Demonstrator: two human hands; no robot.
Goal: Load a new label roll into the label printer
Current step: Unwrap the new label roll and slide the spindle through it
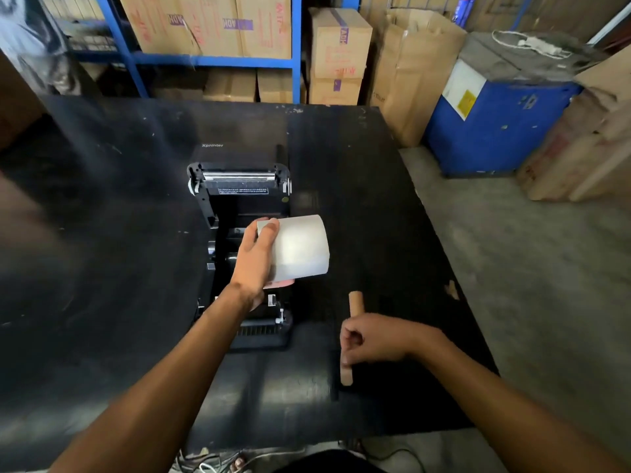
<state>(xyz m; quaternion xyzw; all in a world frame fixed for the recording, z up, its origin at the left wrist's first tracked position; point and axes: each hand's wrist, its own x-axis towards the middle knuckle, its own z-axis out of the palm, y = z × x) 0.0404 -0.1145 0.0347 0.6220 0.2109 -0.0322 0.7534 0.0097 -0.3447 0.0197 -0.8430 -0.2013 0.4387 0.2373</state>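
Black table [102, 233], open printer [239, 199], left hand [254, 264] holding label roll [300, 247]

printer [239, 206] on table [102, 233], cardboard core [355, 303] right of it

Cardboard boxes [205, 25] on blue shelving [211, 59]; blue bin [495, 128].

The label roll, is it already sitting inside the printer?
No, the left hand holds the label roll above the open printer.
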